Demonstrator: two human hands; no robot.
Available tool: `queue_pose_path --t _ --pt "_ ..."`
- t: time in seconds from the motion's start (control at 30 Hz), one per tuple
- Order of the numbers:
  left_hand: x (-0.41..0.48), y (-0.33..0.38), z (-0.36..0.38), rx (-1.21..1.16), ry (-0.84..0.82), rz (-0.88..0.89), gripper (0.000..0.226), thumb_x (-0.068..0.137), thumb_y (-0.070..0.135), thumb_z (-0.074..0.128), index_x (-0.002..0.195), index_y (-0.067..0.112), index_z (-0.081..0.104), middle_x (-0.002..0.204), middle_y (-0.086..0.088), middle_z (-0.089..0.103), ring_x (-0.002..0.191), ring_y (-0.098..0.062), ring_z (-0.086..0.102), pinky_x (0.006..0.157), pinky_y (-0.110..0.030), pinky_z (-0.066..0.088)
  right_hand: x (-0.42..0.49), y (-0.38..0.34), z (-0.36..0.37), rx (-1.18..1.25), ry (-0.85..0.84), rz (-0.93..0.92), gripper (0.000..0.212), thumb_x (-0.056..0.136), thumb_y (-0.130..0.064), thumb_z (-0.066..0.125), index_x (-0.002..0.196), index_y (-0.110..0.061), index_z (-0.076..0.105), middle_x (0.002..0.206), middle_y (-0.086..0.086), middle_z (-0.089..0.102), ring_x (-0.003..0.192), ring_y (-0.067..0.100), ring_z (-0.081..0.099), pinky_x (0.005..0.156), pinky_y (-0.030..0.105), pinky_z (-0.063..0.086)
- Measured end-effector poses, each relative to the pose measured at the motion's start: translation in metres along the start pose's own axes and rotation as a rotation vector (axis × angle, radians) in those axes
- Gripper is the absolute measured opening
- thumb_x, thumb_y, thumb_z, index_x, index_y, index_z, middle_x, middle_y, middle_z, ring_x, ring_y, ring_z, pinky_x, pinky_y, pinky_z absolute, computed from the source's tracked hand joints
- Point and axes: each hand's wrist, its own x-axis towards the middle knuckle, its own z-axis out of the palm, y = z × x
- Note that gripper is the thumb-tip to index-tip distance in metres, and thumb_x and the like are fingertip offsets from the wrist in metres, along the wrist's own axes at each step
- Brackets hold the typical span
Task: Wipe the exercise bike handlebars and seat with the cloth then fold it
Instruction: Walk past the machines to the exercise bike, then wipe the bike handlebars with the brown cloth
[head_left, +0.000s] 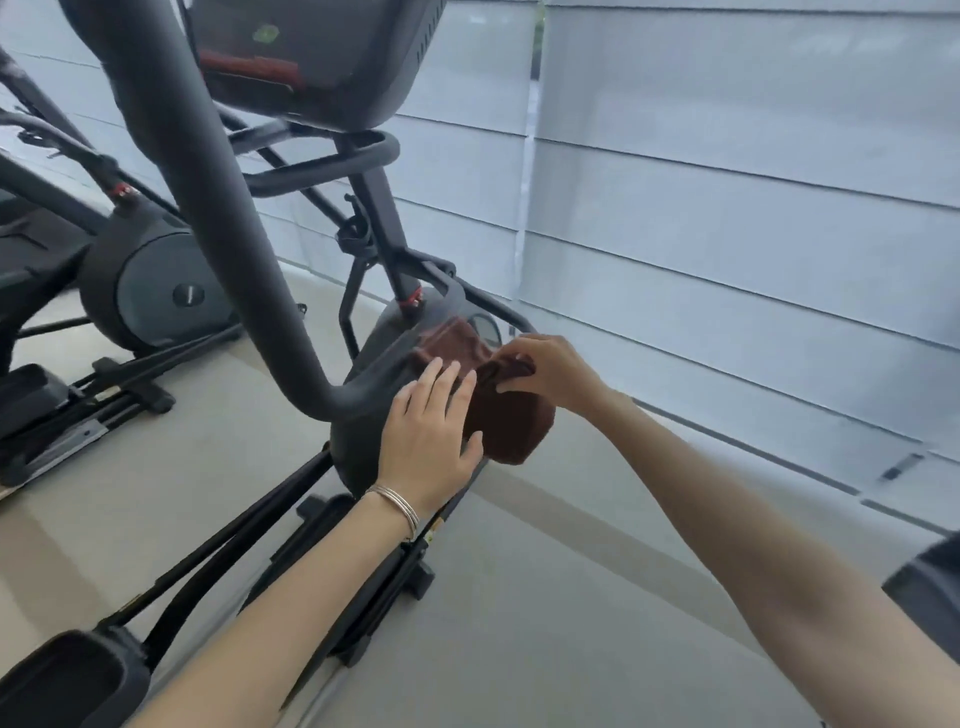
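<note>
On the bike's dark housing, below the curved handlebar tube (228, 249), I see the brown cloth (506, 415) draped and bunched. My left hand (431, 431) lies open and flat, pinning its near edge; my right hand (550, 369) pinches a raised fold. It looks soft, light and limp, so I'd grip corners, not the middle.
</note>
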Motion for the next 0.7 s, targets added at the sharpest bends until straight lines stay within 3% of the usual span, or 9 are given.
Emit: queue_pose_path --t 0.1,0.2,0.3,0.37,0.47,0.53,0.7 --pt "0.012 0.024 0.009 -0.058 -0.031 0.083 0.063 0.087 0.039 0.051 0.142 0.012 0.035 0.148 -0.011 0.038 0.141 -0.027 0.027 0.112 -0.043 0.028 -0.050 0.019 -0.018 0.030 0.071 0.212 0.032 0.070 -0.018 0.080 0.099 -0.013 0.068 0.094 0.002 0.070 0.079 0.014 0.057 0.073 0.020 0.040" --pt "0.025 0.057 0.025 -0.082 -0.097 0.195 0.067 0.089 0.042 0.047 0.145 0.013 0.026 0.153 -0.010 0.029 0.143 -0.027 0.020 0.115 -0.041 0.022 -0.110 0.036 -0.030 0.045 0.161 0.389 0.027 0.071 -0.011 0.078 0.095 -0.010 0.068 0.090 0.002 0.071 0.079 0.011 0.061 0.075 0.022 0.045" --pt "0.035 0.104 0.041 -0.112 -0.167 0.345 0.069 0.089 0.044 0.043 0.146 0.014 0.019 0.155 -0.010 0.021 0.145 -0.026 0.013 0.116 -0.042 0.021 -0.173 0.047 -0.049 0.087 0.272 0.552 0.014 0.073 -0.010 0.077 0.085 -0.011 0.069 0.078 -0.006 0.067 0.071 -0.006 0.059 0.068 0.009 0.040" --pt "0.037 0.142 0.047 -0.167 -0.197 0.453 0.069 0.089 0.044 0.045 0.146 0.014 0.021 0.155 -0.010 0.022 0.145 -0.025 0.013 0.115 -0.043 0.023 -0.215 0.050 -0.066 0.091 0.351 0.654 0.012 0.074 -0.010 0.077 0.084 -0.011 0.070 0.078 -0.007 0.066 0.072 -0.003 0.059 0.067 0.004 0.040" --pt "0.035 0.199 0.051 -0.255 -0.221 0.605 0.068 0.087 0.041 0.048 0.145 0.014 0.024 0.154 -0.009 0.025 0.145 -0.025 0.014 0.112 -0.042 0.022 -0.276 0.048 -0.090 0.044 0.434 0.778 0.017 0.075 -0.020 0.077 0.088 -0.013 0.070 0.083 -0.007 0.067 0.078 0.009 0.061 0.071 0.009 0.044" --pt "0.033 0.237 0.050 -0.293 -0.220 0.705 0.068 0.087 0.041 0.048 0.144 0.014 0.025 0.154 -0.008 0.025 0.145 -0.025 0.014 0.112 -0.041 0.022 -0.314 0.045 -0.105 0.038 0.490 0.854 0.018 0.074 -0.024 0.077 0.089 -0.017 0.070 0.085 -0.006 0.069 0.082 0.010 0.062 0.074 0.020 0.046" --pt "0.023 0.318 0.044 -0.328 -0.186 0.916 0.066 0.090 0.046 0.042 0.145 0.014 0.023 0.154 -0.009 0.024 0.145 -0.027 0.013 0.114 -0.041 0.020 -0.398 0.035 -0.138 -0.055 0.618 1.025 0.022 0.072 -0.028 0.078 0.091 -0.019 0.071 0.087 -0.004 0.071 0.085 0.010 0.063 0.078 0.027 0.049"
